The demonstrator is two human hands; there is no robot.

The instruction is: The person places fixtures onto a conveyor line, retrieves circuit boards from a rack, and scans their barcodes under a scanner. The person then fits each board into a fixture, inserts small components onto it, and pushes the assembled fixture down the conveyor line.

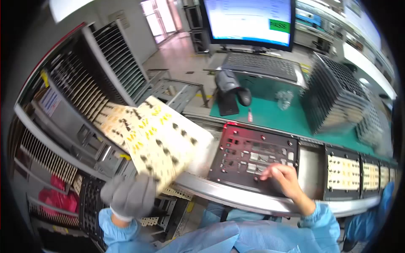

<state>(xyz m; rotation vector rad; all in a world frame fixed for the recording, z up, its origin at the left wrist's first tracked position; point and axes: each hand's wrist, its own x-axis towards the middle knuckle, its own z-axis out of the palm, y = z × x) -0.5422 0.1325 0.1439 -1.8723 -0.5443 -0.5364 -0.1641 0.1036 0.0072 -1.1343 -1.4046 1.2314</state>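
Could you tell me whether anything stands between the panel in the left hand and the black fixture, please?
Nothing visible stands between the panel and black fixture, only bare metal; the right hand, though, is over the fixture's near side.

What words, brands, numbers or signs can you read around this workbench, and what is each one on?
"PASS": on the green box on the black-framed monitor.
Smaller text on that screen: too small and blurred to read.
White label with blue print on the metal rack at left: too blurred to read.
Black keyboard: key markings too small to read.
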